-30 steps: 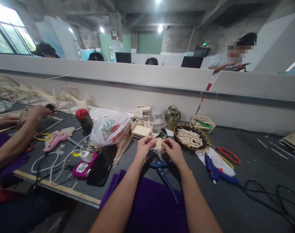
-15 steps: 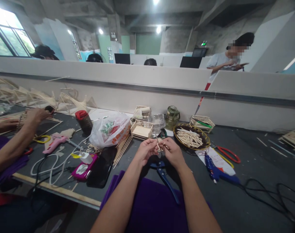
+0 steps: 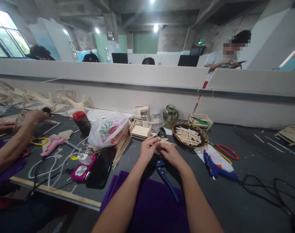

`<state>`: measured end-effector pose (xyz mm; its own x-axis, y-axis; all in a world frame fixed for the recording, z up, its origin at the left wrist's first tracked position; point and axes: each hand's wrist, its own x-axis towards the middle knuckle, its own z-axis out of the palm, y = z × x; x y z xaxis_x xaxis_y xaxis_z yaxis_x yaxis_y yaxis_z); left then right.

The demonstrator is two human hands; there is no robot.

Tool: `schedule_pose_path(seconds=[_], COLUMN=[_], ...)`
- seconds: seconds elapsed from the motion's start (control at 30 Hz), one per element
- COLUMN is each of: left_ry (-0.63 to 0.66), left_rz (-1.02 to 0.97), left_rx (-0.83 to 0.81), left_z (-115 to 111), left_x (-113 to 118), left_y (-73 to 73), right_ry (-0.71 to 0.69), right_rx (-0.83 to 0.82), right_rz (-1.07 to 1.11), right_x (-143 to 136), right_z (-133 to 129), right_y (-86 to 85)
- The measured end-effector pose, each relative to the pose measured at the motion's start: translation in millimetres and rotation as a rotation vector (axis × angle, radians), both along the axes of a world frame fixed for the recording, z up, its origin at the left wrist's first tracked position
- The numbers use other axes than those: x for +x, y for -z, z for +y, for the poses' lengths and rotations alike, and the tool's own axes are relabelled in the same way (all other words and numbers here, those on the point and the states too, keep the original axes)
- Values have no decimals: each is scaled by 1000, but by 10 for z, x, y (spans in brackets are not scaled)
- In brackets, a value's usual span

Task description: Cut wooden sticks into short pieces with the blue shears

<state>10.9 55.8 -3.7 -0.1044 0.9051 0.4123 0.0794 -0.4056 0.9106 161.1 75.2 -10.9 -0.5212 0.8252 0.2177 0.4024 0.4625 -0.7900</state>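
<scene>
My left hand (image 3: 148,149) and my right hand (image 3: 171,154) meet at the fingertips above the dark tabletop, both closed in a pinch. A thin wooden stick (image 3: 157,137) pokes up from the left fingertips; its lower part is hidden. What the right fingers grip is covered by the hand. Several short wooden sticks (image 3: 168,142) lie just behind my right hand. Between my forearms rest blue-handled pliers (image 3: 165,177), partly over a purple cloth (image 3: 159,207). Beyond the left hand stands a small stick-built frame (image 3: 140,130) with a slatted floor.
A woven basket (image 3: 205,142) of short sticks sits to the right, near a blue glue gun (image 3: 209,166) and red-handled scissors (image 3: 226,152). Leftward are a phone (image 3: 101,168), a magenta power socket (image 3: 81,170), a plastic bag (image 3: 108,132) and a co-worker's arm (image 3: 16,142).
My fingertips have drawn closer together, and the right hand has turned slightly so its back faces up more. The short sticks behind it show more now. The view has shifted slightly.
</scene>
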Motion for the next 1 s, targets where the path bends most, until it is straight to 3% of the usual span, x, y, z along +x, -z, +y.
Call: schedule_pose_path(seconds=[0.3, 0.53, 0.67, 0.83, 1.0], left_ry=[36, -32, -15, -14, -77], left_rz=[46, -473, -608, -594, -408], left_rx=[12, -279, -336, -340, -185], left_z=[-34, 65, 92, 79, 45], left_x=[53, -125, -206, -215, -171], left_y=[-69, -30, -2, -12, -62], right_ry=[38, -15, -35, -60, -22], right_rx=[-93, -440, -560, -570, -413], right_rz=[48, 240, 363, 367, 253], right_x=[30, 46, 53, 48, -3], right_z=[-22, -87, -127, -139, -99], right_y=[-45, -192, -246, -264, -198])
